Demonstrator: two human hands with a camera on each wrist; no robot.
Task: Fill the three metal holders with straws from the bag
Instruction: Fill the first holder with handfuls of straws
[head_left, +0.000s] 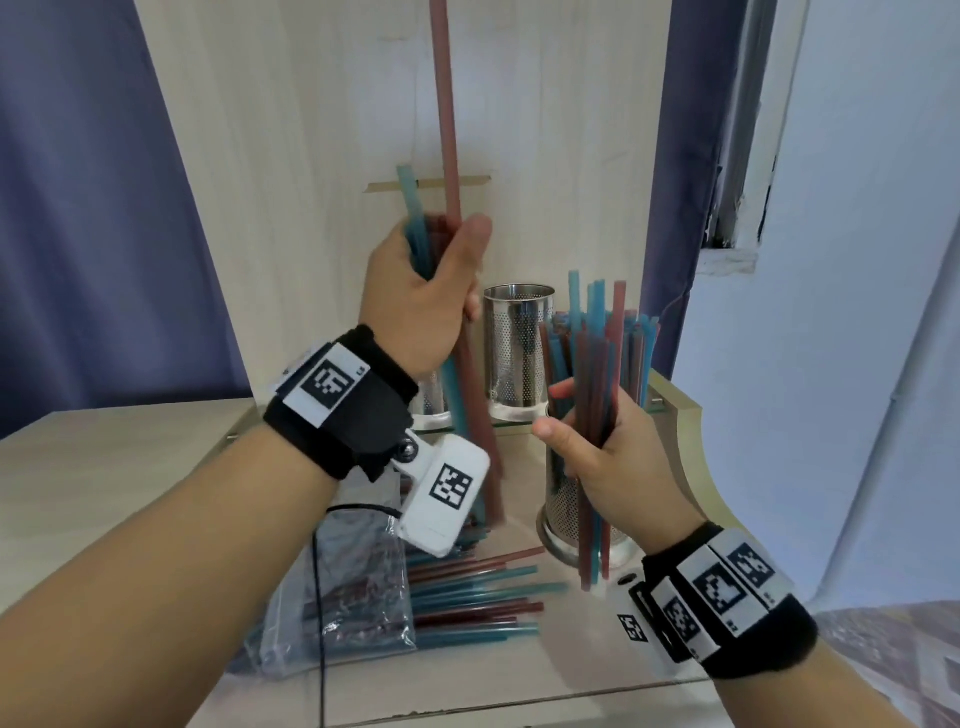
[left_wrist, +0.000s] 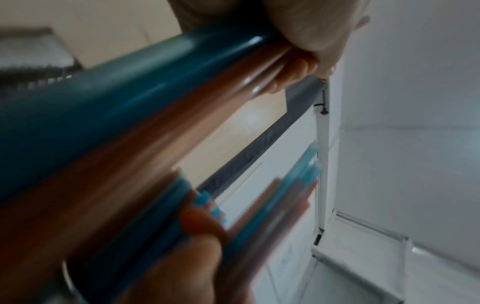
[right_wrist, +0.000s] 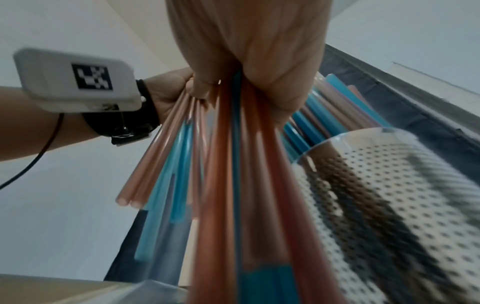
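At the far left of the bench (head_left: 130, 467) the clear bag (head_left: 337, 613) lies flat with straws still inside, and loose straws (head_left: 467, 597) spill from its mouth toward the middle. Above it the left hand (head_left: 421, 301) has its grip curled tight round a left bundle (head_left: 447, 208) of red and teal straws, held nearly upright, one red straw riding well above the rest. Behind that wrist a left holder (head_left: 431, 400) is mostly hidden; whether it holds any straws cannot be told. Just right of the left hand stands the middle holder (head_left: 517, 353), upright, mouth open and looking empty, so the bundle's lower ends lie beside and slightly left of the mouth they probably need. Further right, the right hand (head_left: 608, 452) wraps its grip round a right bundle (head_left: 597, 364), also upright, just in front of the right holder (head_left: 576, 509), which is already crowded with straws. The left hand looks nearer the empty mouth.
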